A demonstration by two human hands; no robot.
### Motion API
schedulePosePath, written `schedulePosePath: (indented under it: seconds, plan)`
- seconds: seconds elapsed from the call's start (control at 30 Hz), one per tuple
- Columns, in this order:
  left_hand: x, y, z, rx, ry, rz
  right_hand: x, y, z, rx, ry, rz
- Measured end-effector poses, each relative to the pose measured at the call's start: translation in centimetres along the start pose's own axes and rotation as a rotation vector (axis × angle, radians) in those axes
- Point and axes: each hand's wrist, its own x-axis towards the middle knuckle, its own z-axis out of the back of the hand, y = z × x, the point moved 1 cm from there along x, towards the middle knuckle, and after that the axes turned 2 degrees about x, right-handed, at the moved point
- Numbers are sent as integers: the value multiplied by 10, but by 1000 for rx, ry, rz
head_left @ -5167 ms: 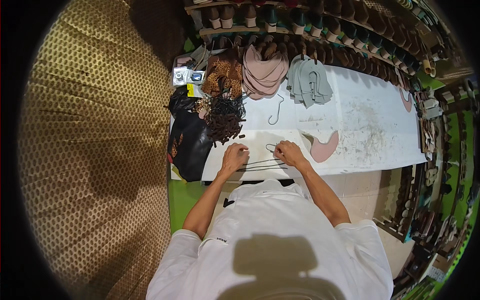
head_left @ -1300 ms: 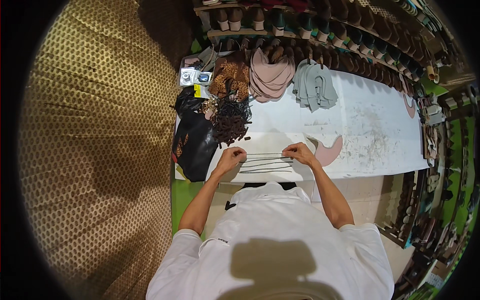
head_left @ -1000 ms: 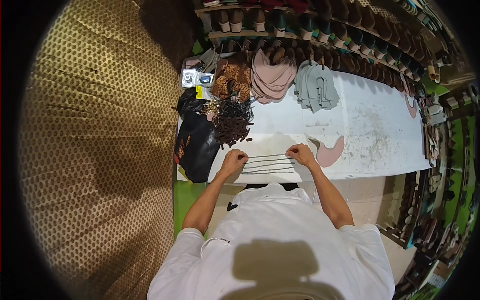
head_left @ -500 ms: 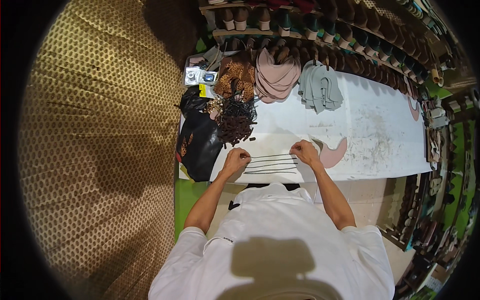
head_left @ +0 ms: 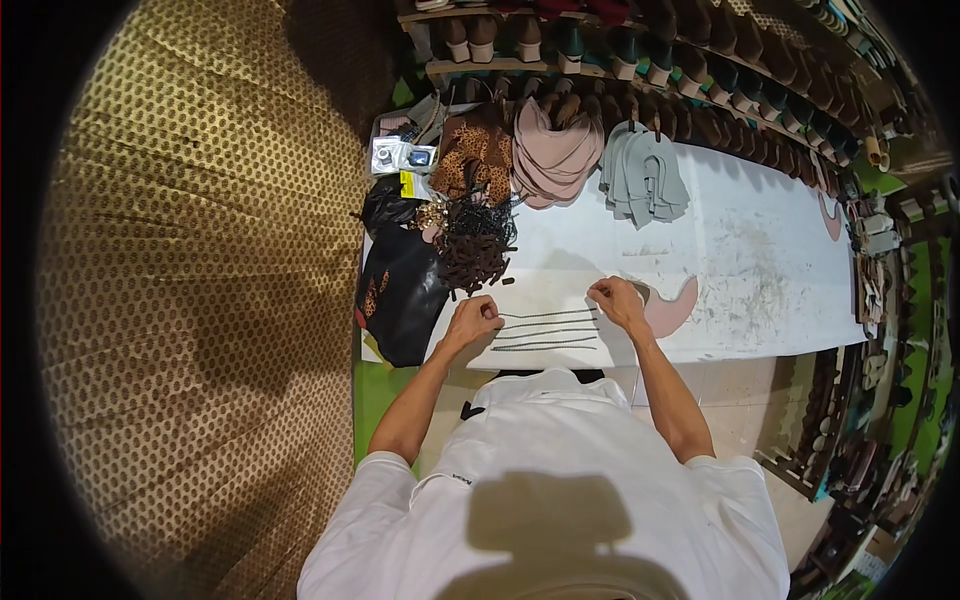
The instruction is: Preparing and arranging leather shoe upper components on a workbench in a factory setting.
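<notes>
Left hand [head_left: 474, 318] pinches thin dark strand [head_left: 545, 315] | right hand [head_left: 622, 301] slightly parted, seemingly empty | best laid straight along white-covered desk's [head_left: 770, 290] near edge

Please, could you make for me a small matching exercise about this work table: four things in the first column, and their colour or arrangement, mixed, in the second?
Column 1
1. Thin strands
2. Shiny bag
3. Heap of small short pieces
4. Lone curved piece nearest the right hand

Column 2
A. Dark brown, lying in a loose jumble
B. Pink
C. Black, at the left end of the table
D. Laid out in roughly parallel lines

Right pairs: 1-D, 2-C, 3-A, 4-B
</notes>
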Motion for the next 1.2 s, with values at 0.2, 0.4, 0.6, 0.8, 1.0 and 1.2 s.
schedulePosePath:
  seconds: [0.2, 0.4, 0.6, 0.8, 1.0, 1.2]
  plan:
    - [-5, -1, 4, -57, -42, 88, 42, 42, -29, 13, -3, 52]
    - [-24, -8, 15, -166, -207, 125, 102, 122, -62, -12, -63, 185]
    - [-41, -14, 41, -261, -368, 137, 143, 163, -100, -228, -116, 230]
    - [-46, -5, 65, -280, -475, 135, 168, 179, -90, -178, 25, 162]
    - [8, -21, 99, -272, -565, -43, 178, 228, -31, 148, 139, 361]
    - [73, -92, 154, -453, -507, -269, 152, 293, 29, 376, 243, 415]
